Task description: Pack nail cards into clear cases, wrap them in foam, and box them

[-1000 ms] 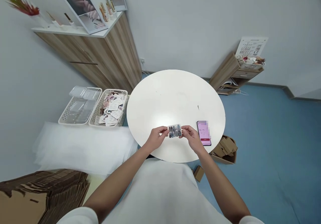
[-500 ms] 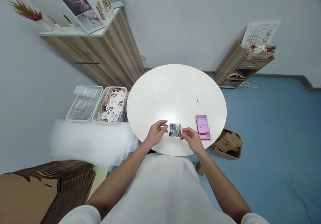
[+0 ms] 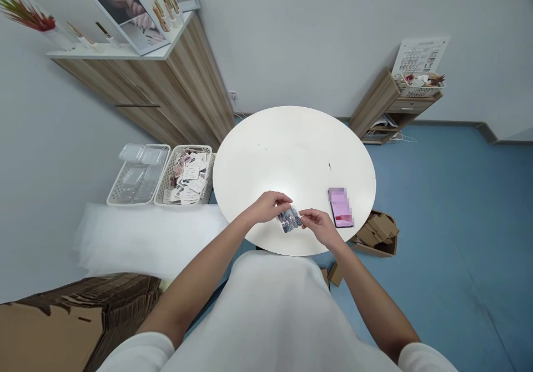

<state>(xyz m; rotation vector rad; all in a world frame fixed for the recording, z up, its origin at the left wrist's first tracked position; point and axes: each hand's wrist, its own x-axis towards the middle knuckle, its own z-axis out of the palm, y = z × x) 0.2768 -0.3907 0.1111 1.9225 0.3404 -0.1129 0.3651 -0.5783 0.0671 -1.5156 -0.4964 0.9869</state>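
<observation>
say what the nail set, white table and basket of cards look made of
Nail set: probably glossy plastic, given its pale glints. White table: perhaps laminate, semi-gloss, given its soft bright reflection. Basket of cards: likely matte moulded plastic, given its perforated white wall.

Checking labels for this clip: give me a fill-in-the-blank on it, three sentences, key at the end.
1. The left hand and right hand are at the nails, over a table that is ____ in colour.
2. From the wearer's view, the phone lies to the ____ of the nails.
3. The floor is ____ in colour.

Missing words: white; right; blue.
</observation>
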